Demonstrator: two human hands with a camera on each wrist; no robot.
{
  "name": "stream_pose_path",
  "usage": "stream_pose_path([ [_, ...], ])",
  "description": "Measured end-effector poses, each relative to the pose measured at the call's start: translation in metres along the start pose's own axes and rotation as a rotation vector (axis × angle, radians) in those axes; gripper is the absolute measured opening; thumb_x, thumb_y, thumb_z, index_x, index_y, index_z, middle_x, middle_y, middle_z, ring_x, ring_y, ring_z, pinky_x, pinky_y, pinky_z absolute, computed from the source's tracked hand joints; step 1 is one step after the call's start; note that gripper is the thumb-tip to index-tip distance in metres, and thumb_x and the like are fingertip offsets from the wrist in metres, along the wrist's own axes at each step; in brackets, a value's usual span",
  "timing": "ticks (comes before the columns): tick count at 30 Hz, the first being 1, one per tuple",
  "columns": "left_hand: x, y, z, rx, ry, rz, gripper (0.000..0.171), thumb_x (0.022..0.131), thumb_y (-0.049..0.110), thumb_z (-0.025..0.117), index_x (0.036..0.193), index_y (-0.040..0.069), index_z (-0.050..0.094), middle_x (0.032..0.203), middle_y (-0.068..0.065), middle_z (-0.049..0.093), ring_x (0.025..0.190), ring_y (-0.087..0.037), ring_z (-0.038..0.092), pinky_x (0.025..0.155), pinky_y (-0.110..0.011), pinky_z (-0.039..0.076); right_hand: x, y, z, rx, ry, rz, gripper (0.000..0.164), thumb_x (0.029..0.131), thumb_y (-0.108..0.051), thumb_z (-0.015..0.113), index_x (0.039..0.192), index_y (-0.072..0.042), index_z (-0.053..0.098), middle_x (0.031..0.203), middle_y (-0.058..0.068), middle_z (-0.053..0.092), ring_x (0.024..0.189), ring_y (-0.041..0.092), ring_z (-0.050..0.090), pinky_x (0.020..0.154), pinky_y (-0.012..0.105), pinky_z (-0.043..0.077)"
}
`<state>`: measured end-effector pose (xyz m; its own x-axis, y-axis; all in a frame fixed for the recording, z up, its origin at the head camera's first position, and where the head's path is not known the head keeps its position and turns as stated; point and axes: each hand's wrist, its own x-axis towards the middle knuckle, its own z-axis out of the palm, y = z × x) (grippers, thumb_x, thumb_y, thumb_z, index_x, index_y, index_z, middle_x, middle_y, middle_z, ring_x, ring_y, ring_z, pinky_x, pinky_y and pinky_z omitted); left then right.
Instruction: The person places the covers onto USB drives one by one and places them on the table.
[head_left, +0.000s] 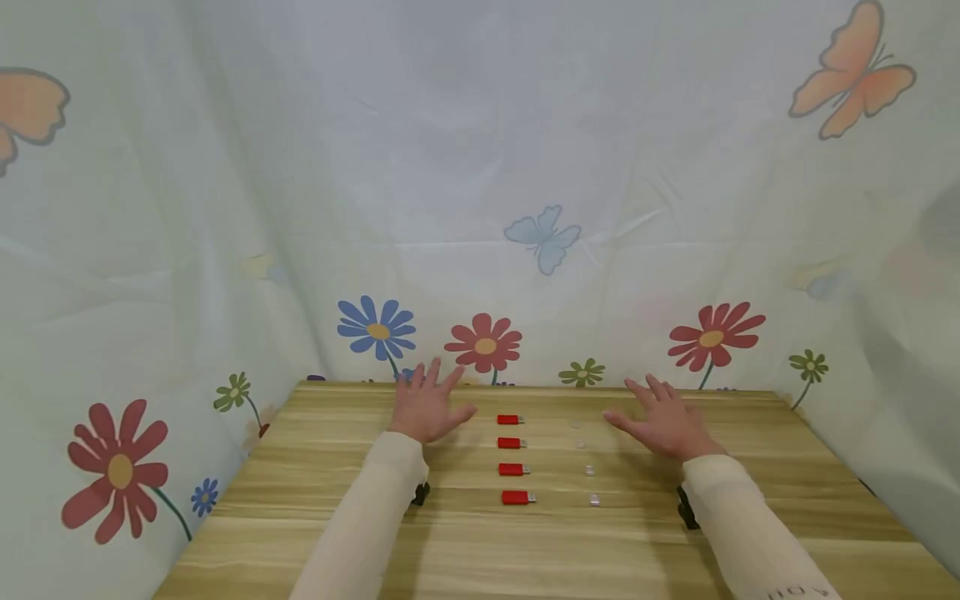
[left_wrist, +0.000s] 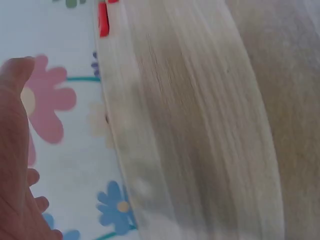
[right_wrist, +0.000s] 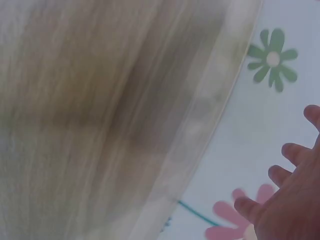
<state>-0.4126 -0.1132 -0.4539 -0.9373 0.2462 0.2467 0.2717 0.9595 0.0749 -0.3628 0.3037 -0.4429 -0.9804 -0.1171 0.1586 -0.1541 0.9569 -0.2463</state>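
Several red USB flash drives [head_left: 513,469] lie in a column on the wooden table, their metal plugs pointing right. To their right runs a second column of small clear plastic pieces [head_left: 589,471], which look like caps. My left hand [head_left: 427,408] is held over the table left of the drives, fingers spread and holding nothing. On the other side, right of the clear pieces, my right hand [head_left: 663,421] also has spread fingers and holds nothing. In the left wrist view, a red drive [left_wrist: 103,20] shows near the table's far edge.
The wood-grain table [head_left: 570,550] ends at a white curtain [head_left: 450,167] printed with flowers and butterflies, which hangs behind it and along both sides. Dark wrist devices [head_left: 687,507] sit under the cream sleeves [head_left: 367,517].
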Motion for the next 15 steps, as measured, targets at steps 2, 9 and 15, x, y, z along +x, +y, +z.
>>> stream_pose_path([
  [2,-0.003,0.005,-0.003,0.002,-0.006,0.035,0.081,0.092,0.076,0.047,0.161,0.038,0.029,0.171,-0.011,0.020,0.156,-0.043,0.021,0.121,-0.069,0.018,-0.001,-0.004,0.002,0.010,0.018,-0.047,0.094,0.091,-0.076,0.049,0.158,-0.011,0.037,0.164,0.031,0.024,0.147,0.059,0.023,0.107,0.082,0.025],
  [9,-0.018,0.026,-0.014,0.022,-0.007,0.146,0.080,0.092,0.073,0.052,0.160,0.035,0.034,0.169,-0.013,0.026,0.155,-0.044,0.024,0.121,-0.069,0.020,-0.007,-0.016,0.004,0.002,0.067,-0.140,0.089,0.090,-0.073,0.056,0.153,-0.011,0.047,0.161,0.029,0.033,0.145,0.057,0.031,0.108,0.078,0.030],
  [15,-0.028,0.038,-0.016,-0.008,-0.023,0.249,0.081,0.091,0.071,0.055,0.158,0.029,0.039,0.166,-0.014,0.032,0.154,-0.040,0.028,0.123,-0.062,0.024,-0.016,-0.024,0.002,-0.001,0.074,-0.218,0.085,0.089,-0.072,0.059,0.148,-0.011,0.053,0.158,0.025,0.041,0.142,0.052,0.040,0.109,0.073,0.036],
])
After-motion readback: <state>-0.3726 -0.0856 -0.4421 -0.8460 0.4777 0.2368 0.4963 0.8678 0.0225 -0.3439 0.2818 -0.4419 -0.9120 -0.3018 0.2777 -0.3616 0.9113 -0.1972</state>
